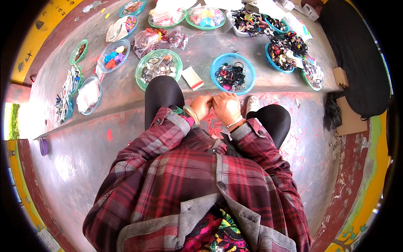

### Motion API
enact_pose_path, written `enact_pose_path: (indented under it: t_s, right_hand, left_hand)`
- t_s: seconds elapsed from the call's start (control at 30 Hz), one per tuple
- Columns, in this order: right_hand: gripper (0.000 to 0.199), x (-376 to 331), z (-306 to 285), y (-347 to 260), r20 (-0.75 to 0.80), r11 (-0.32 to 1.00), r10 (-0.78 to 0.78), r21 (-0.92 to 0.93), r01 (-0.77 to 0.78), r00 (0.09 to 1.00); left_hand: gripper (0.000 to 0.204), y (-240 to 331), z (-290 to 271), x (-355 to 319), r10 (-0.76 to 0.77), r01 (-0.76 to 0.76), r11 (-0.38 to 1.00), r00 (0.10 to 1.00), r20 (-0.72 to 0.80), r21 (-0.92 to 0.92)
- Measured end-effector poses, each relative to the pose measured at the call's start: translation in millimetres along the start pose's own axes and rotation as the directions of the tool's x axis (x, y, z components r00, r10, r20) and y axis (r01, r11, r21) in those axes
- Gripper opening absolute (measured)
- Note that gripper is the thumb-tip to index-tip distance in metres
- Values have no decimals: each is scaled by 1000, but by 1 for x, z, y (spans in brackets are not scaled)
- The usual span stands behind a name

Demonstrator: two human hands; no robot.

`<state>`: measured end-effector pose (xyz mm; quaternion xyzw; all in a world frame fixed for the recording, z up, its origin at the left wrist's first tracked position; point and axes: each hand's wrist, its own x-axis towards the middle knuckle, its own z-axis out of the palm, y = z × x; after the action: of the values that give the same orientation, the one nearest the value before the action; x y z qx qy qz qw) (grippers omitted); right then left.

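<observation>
My left hand and my right hand meet between my knees, fingers curled and touching each other. Whatever they pinch, if anything, is hidden behind the fingers. Just beyond them, on the raised ledge, a blue bowl holds black hair ties and small coloured pieces. Left of it lies a small white and red box. A green bowl of pale and metallic small pieces stands beyond my left knee.
Farther back stand more bowls, such as a blue bowl with coloured pieces. Plastic bags lie among them. Blue bowl and a white tray hold dark hair ties. A black cloth covers something at right; a purple cup sits left.
</observation>
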<state>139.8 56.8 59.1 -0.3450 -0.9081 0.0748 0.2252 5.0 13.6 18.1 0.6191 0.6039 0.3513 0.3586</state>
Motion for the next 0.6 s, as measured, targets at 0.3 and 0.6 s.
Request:
enact_pose_path:
  t_s: [0.3, 0.6]
  right_hand:
    - [12, 0, -2, -2, -31, 999, 32, -15, -32, 999]
    - [8, -1, -3, -2, 14, 997, -31, -73, 32, 999]
  left_hand:
    - [15, -8, 11, 1, 53, -63, 988, 996, -74, -144]
    - [18, -1, 2, 0, -20, 21, 999, 999, 37, -49]
